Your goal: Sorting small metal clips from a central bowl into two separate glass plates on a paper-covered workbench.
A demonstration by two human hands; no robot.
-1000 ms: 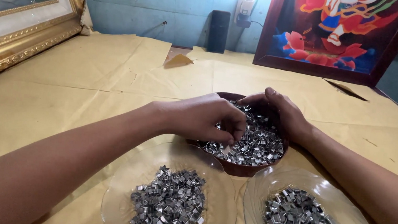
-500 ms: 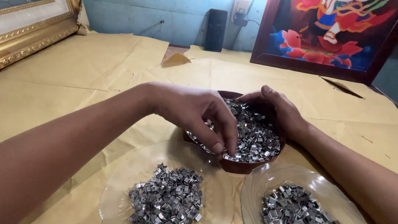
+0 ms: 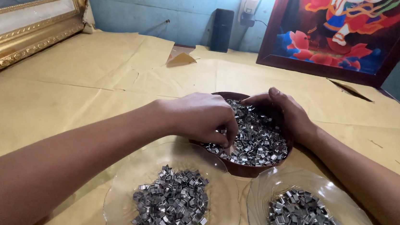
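The left hand pinches metal clips in the brown bowl. The right hand, fingers curled, grips the bowl's far rim. Two glass plates of clips sit nearer.

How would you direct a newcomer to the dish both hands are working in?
On the yellow paper-covered table, find the two clear glass plates nearest the camera. Just beyond them sits the round dark-brown bowl of small silvery metal clips, the only opaque, deep dish there.

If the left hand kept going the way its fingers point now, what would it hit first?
The left hand points its fingers down into the brown bowl, so it would most likely meet the heap of small metal clips there first. Its fingertips already seem to touch them, though depth is hard to judge.
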